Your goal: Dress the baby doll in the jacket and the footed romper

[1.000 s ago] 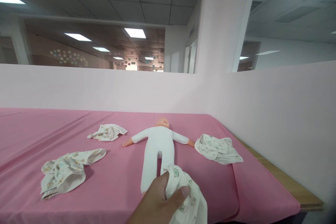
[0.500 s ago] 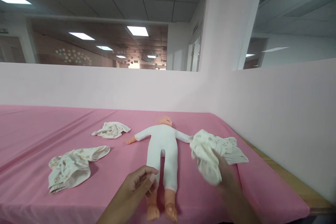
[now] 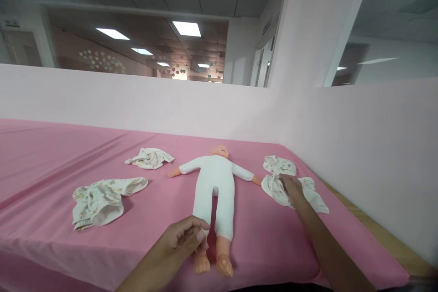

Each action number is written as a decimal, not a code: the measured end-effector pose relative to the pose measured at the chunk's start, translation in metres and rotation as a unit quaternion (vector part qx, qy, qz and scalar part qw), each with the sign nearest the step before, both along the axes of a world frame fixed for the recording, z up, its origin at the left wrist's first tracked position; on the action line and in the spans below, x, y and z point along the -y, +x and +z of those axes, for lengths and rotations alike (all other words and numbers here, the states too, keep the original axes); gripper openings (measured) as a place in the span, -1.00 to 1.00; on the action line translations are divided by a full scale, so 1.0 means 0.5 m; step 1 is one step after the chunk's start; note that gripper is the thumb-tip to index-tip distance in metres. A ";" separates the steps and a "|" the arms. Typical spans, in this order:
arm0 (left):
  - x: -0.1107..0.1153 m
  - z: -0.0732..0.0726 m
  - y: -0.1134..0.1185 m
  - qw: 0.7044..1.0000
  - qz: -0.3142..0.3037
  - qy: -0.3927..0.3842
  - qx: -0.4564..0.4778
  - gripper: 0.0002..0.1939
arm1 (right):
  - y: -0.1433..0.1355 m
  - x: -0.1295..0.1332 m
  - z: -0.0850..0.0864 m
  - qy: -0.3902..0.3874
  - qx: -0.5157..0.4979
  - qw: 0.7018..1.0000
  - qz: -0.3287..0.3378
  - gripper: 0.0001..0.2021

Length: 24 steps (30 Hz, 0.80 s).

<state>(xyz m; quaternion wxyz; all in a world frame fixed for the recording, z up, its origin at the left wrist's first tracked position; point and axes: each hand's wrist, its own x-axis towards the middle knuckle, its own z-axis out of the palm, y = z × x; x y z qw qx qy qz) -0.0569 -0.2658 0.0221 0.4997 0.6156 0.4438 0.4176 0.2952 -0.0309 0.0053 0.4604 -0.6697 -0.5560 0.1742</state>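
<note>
A baby doll (image 3: 215, 182) in a white long-sleeved bodysuit lies on its back, arms spread and feet toward me. My left hand (image 3: 186, 239) hovers by the doll's lower leg with nothing in it, its fingers loosely curled and thumb apart. To the doll's right, my right hand (image 3: 292, 187) is closed on a pale printed baby garment (image 3: 274, 190) lying low on the bed cover. That garment overlaps more light cloth (image 3: 314, 196) on its right. Just behind it is another crumpled printed garment (image 3: 279, 164).
Printed baby pants (image 3: 99, 203) lie at the left front, with a bunched baby garment (image 3: 149, 158) behind them. A pink sheet (image 3: 267, 242) covers the surface. White low walls (image 3: 164, 105) with windows above stand behind and at the right, where a wooden edge (image 3: 376, 232) shows.
My right hand has lowered the garment from the air onto the cover, uncovering the doll's hand and the cloth behind. My left hand keeps its pose. The view has shifted slightly.
</note>
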 end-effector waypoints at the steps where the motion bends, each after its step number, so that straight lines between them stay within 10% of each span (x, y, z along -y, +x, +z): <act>1: 0.001 0.000 -0.001 1.000 -0.001 0.000 0.001 -0.52 | 0.010 0.001 -0.012 -0.010 0.019 1.000 0.000 -0.47; 7: -0.001 -0.010 0.007 0.999 -0.027 -0.008 0.022 -0.55 | 0.061 0.018 -0.054 -0.147 0.311 0.935 -0.082 -0.25; 15: -0.003 -0.020 0.007 0.999 -0.025 -0.008 0.036 -0.59 | 0.123 0.021 -0.011 -0.144 0.370 0.917 -0.048 -0.57; 20: -0.004 -0.032 -0.010 1.000 -0.011 -0.012 0.020 -0.59 | 0.237 0.043 0.047 -0.125 0.351 0.917 -0.140 -0.50; 24: -0.005 -0.035 -0.016 0.999 -0.023 -0.002 0.023 -0.60 | 0.310 0.058 0.016 -0.148 0.357 0.918 -0.088 -0.52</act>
